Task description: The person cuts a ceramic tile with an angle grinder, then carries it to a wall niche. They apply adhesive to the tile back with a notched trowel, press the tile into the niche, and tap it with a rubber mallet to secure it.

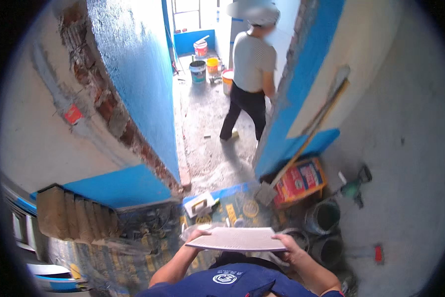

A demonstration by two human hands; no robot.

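Observation:
A pale, flat rectangular tile (237, 236) with a ribbed-looking face is held level at waist height in front of me. My left hand (197, 238) grips its left end, thumb on top, and my right hand (288, 246) grips the right end the same way. Just beyond the tile, a white notched trowel (199, 204) lies on a printed protective sheet (245, 210). Part of a round, pale container (192, 230) shows behind my left hand.
A co-worker (249, 69) stands through the doorway, near several buckets (197, 73). Brown stacked slabs (76, 213) lean at the left wall. A red-orange bag (301, 180), a long-handled tool (316, 121), dark buckets (321, 222) and a green power tool (352, 188) are at the right.

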